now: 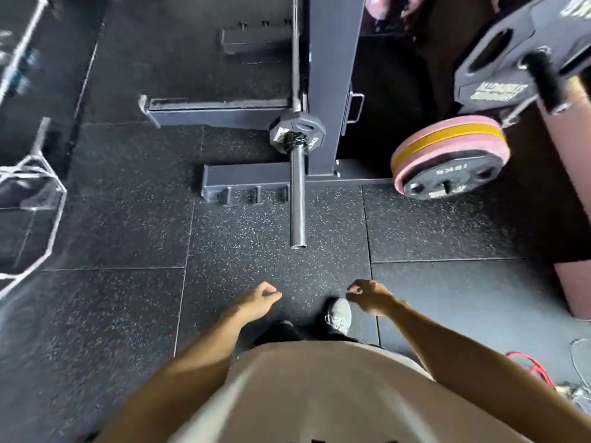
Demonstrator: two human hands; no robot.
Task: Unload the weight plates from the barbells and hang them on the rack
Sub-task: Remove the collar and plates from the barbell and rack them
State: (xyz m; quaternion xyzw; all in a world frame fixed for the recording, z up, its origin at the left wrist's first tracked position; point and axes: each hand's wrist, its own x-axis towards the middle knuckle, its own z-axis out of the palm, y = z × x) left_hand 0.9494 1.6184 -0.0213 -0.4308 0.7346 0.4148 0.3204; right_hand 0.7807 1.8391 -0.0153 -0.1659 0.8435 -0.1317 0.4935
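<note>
A chrome barbell sleeve (297, 199) points toward me in the middle of the view. One small black weight plate (297, 129) with a collar sits on it, next to the dark rack upright (332, 84). At the right, pink and yellow plates with a black plate (447, 158) in front hang on a rack peg. A large black plate (511, 55) hangs higher at the top right. My left hand (260, 298) and my right hand (367, 294) hang low in front of my body, fingers loosely curled, holding nothing, well short of the sleeve's end.
The rack's base beams (246, 179) lie across the speckled rubber floor (128, 219). A hex bar frame (35, 199) stands at the left edge. A brown pad (572, 187) runs along the right. A red cable (531, 366) lies at the lower right. My shoe (339, 314) is below my right hand.
</note>
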